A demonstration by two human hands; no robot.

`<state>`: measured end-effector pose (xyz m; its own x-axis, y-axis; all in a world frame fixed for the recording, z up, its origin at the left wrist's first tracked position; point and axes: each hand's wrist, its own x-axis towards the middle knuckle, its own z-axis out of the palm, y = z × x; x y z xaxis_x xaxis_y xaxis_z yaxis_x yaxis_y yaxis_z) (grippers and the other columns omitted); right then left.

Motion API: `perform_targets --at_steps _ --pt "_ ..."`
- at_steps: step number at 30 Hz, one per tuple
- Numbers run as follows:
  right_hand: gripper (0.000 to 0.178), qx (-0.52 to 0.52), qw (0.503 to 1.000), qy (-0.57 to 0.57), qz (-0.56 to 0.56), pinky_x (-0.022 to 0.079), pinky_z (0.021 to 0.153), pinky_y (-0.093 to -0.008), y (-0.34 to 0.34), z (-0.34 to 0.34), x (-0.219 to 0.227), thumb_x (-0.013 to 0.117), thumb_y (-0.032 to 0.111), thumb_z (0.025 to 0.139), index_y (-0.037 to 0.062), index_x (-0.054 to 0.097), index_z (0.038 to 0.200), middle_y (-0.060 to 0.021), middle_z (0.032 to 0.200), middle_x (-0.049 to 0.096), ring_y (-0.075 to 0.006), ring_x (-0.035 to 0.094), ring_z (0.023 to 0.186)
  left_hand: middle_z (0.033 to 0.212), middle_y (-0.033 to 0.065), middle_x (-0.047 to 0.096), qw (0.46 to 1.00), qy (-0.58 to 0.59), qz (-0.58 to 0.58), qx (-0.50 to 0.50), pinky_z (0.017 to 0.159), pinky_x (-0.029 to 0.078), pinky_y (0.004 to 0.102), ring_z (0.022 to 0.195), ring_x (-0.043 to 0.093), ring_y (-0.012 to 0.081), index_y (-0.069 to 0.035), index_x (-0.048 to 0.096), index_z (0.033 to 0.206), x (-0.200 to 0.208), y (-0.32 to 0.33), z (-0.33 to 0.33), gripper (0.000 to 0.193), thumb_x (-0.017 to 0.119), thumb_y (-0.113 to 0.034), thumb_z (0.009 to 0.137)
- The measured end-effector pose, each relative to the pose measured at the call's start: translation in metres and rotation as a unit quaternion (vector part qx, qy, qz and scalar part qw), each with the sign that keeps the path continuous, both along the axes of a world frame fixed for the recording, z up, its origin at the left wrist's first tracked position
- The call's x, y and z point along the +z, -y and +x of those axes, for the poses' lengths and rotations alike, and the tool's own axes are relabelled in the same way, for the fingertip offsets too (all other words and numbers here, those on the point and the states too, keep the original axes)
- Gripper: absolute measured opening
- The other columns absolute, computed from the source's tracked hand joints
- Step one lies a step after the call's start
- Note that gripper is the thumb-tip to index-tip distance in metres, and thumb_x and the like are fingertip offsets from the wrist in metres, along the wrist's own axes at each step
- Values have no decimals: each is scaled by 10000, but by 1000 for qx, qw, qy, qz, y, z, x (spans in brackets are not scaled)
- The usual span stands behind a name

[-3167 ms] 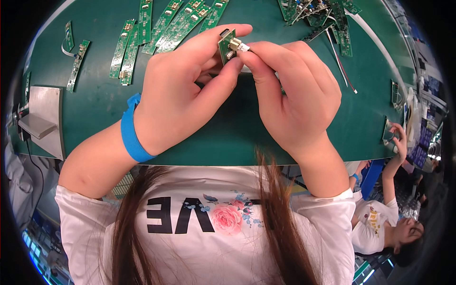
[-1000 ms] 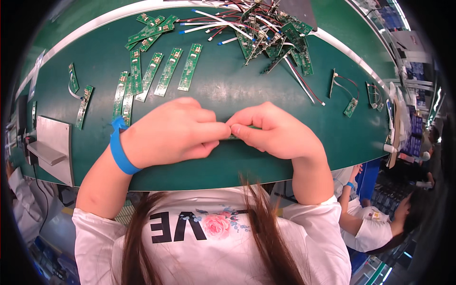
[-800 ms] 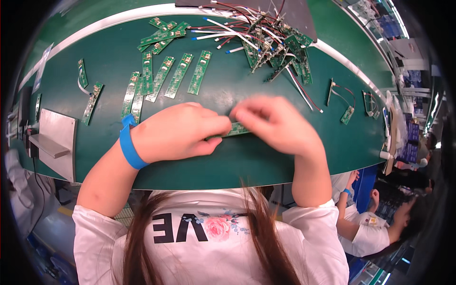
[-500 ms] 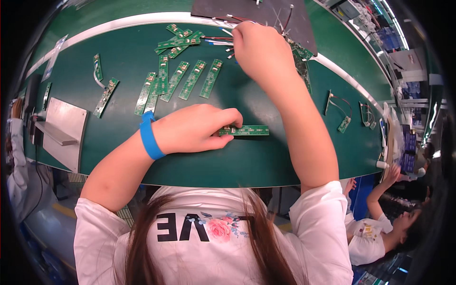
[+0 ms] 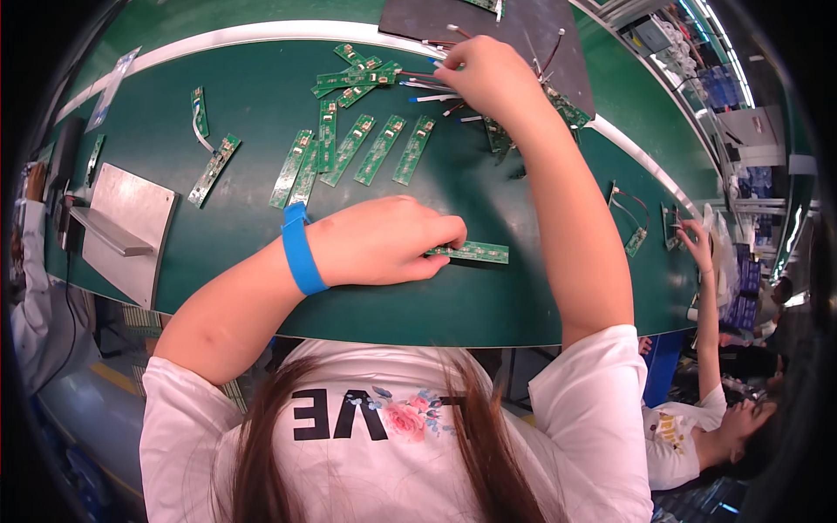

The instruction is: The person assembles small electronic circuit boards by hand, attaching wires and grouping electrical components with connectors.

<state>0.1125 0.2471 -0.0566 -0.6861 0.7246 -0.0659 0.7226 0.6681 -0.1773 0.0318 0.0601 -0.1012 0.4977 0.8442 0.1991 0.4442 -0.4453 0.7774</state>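
My left hand (image 5: 384, 241), with a blue band at the wrist, grips one end of a narrow green circuit board (image 5: 481, 252) just above the green tabletop. The board's free end points right. At the far middle, my right hand (image 5: 488, 77) is pinched at a flat ribbon cable (image 5: 438, 64) with a blue tip; the fingers hide most of it. Beside and beneath that hand lie more white flat cables with blue ends (image 5: 427, 98) and thin wires with small connectors. Left of them is a heap of green circuit boards (image 5: 357, 78), and several single boards (image 5: 377, 150) lie nearer.
A metal bracket (image 5: 131, 218) stands at the left, near two boards joined by a white cable (image 5: 202, 135). A dark mat (image 5: 523, 26) lies at the back. Wired boards (image 5: 636, 240) lie at the right, where a co-worker's hand (image 5: 695, 244) reaches over the table.
My right hand has opened out slightly, and a blue-tipped cable shows at its fingertips. My left hand still grips the board. The co-worker's hand has moved up onto the table; the whole view has shifted slightly.
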Motion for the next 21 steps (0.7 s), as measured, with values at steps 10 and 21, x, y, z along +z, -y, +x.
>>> perform_targets --at_steps 10,21 --pt "157 -71 802 -545 -231 319 428 -183 41 79 -7 621 134 862 31 694 955 -25 688 637 -45 480 488 796 84 633 987 108 -64 102 672 496 292 731 627 207 -59 604 948 20 5 2 207 674 -62 754" --pt "163 -10 859 -423 -289 350 461 -187 74 118 -3 584 73 872 14 672 997 15 642 572 -26 450 532 936 96 598 885 328 -259 207 750 497 251 810 626 161 50 560 1004 16 6 5 193 609 29 819"
